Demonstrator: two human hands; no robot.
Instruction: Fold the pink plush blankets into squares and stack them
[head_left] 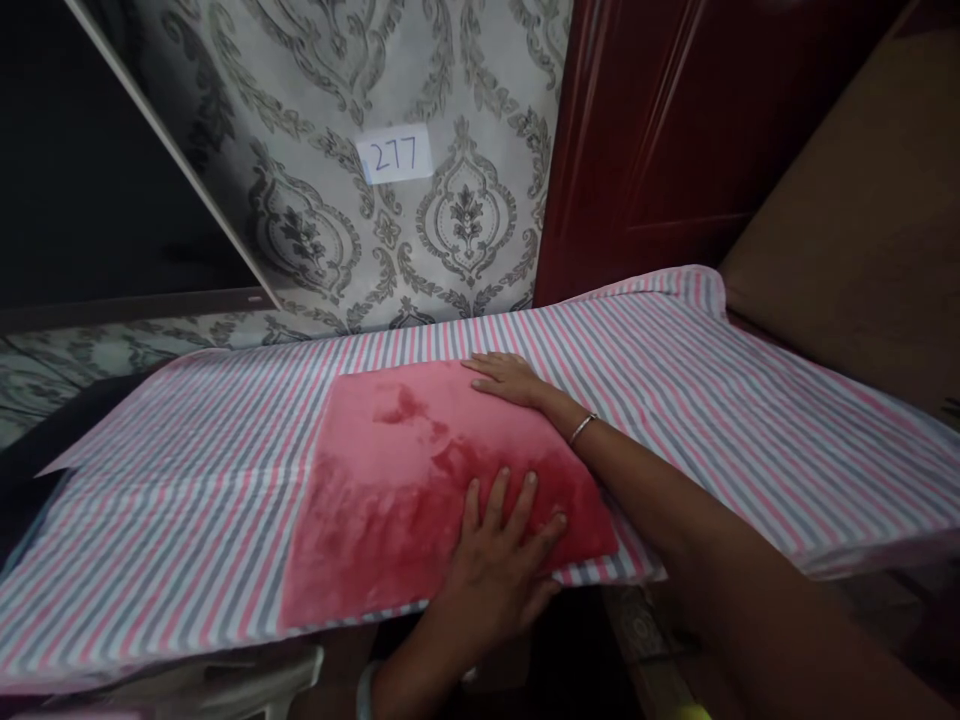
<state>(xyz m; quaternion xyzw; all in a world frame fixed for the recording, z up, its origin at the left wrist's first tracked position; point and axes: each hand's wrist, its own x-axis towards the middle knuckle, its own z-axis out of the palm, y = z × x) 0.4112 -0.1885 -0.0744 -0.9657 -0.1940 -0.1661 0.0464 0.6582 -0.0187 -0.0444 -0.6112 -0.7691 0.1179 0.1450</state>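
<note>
A pink, velvety piece of fabric (367, 440), roughly square, lies flat on the striped cloth (210, 500). Its pile shows lighter pink toward the back and darker red patches at the front and right; whether it is a cushion cover or a plain cloth I cannot tell. My left hand (491, 560) rests on its front part, palm down, fingers spread. At the far right corner of the fabric my right hand (510, 380) lies flat over the edge, fingers stretched out to the left. Neither hand grips anything.
The striped cloth covers a long table. Behind it stands a patterned wall with a paper marked 277 (395, 153). A dark screen (112, 180) is at the left, a dark red door (637, 130) at the back right. Below the front edge shows a pale chair-like frame (292, 675).
</note>
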